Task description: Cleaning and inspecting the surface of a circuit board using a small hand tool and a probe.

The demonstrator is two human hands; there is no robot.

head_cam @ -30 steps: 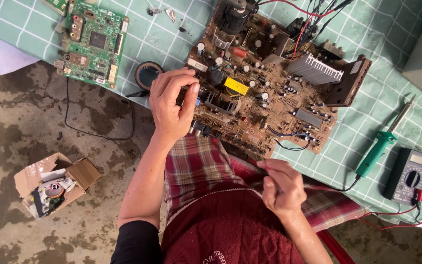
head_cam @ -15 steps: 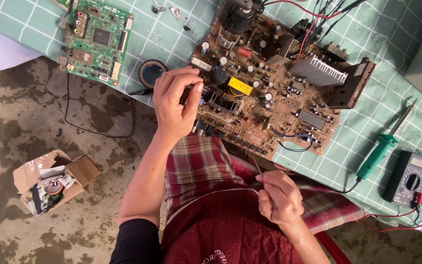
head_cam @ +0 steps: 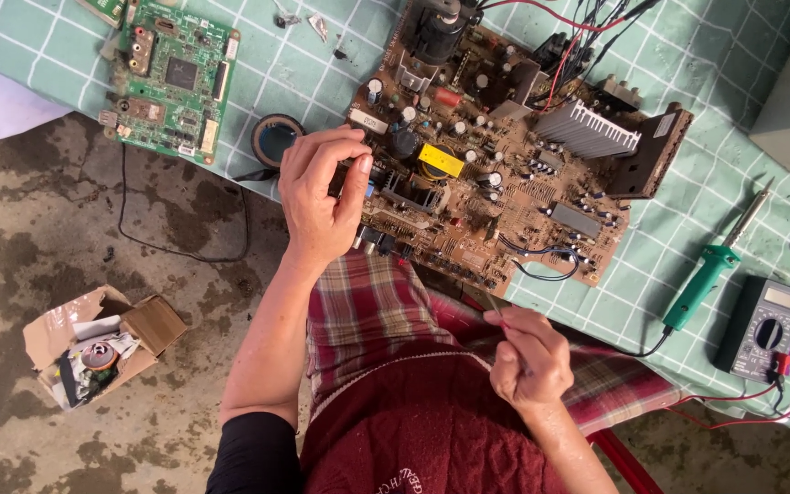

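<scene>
left hand (head_cam: 317,197) is staying pinched on the near-left edge of the big brown circuit board (head_cam: 496,155), fingers curled shut around a small dark part there, no real shift from a second ago. right hand (head_cam: 528,357) is closing on a thin metal probe (head_cam: 496,306), which dipped toward the lap and is now tipping back up toward the board edge just ahead of it. black tape roll (head_cam: 276,139) is sitting just left of the left hand; green soldering iron (head_cam: 704,279) lying well right of the right hand.

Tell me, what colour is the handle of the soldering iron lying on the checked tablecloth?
Green; the soldering iron's handle shows clearly in the head view.
</scene>
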